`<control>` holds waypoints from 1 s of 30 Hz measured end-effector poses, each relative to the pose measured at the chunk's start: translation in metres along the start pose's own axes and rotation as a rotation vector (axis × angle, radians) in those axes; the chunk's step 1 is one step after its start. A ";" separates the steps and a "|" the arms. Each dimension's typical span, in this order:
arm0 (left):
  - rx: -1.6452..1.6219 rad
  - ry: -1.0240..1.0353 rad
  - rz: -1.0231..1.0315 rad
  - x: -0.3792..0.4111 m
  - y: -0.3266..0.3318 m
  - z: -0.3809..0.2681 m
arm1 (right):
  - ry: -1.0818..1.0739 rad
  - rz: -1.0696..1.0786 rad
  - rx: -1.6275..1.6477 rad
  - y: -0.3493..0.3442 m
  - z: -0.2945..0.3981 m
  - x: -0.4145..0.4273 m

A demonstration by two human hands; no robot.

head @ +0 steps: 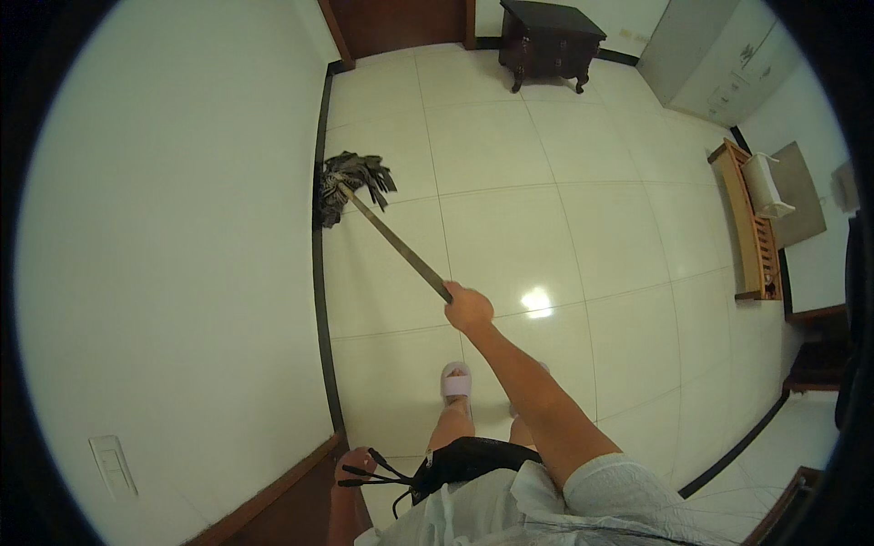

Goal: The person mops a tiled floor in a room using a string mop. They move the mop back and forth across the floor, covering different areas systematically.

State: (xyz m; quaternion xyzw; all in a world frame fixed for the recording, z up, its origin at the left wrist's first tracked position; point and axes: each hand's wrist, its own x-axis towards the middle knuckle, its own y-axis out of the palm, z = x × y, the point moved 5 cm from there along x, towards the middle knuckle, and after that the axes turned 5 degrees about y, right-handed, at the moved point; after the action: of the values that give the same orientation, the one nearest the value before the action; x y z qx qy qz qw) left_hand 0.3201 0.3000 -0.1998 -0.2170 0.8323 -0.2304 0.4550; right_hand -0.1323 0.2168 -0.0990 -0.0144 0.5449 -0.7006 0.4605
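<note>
My right hand is closed around the upper end of a mop's wooden handle. The handle slants up and left to a mop head of dark grey cloth strips, which lies on the tiled floor against the black baseboard of the left wall. My left hand hangs low at my left side, near black cable ends that stick out from a black bag at my waist. Those cables partly cover the hand, so its finger pose is unclear.
A dark wooden cabinet on curved legs stands at the far wall, right of a brown door. On the right are a light cabinet and a low slatted wooden rack. A wall switch is at lower left. My slippered feet are below.
</note>
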 end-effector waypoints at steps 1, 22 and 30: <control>-0.049 -0.019 -0.014 -0.001 0.004 0.004 | -0.009 0.005 -0.013 0.001 0.005 0.002; 0.263 0.336 0.014 -0.043 0.082 -0.308 | -0.094 0.088 -0.077 -0.090 -0.449 -0.333; 0.341 0.299 0.224 -0.037 0.112 -0.333 | 0.119 0.186 -0.206 -0.186 -0.500 -0.480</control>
State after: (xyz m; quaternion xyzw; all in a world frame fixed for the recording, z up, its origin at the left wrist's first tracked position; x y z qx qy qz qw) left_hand 0.0356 0.4726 -0.0805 -0.0068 0.8584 -0.3450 0.3795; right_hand -0.2344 0.9065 0.0741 0.0305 0.6391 -0.5949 0.4865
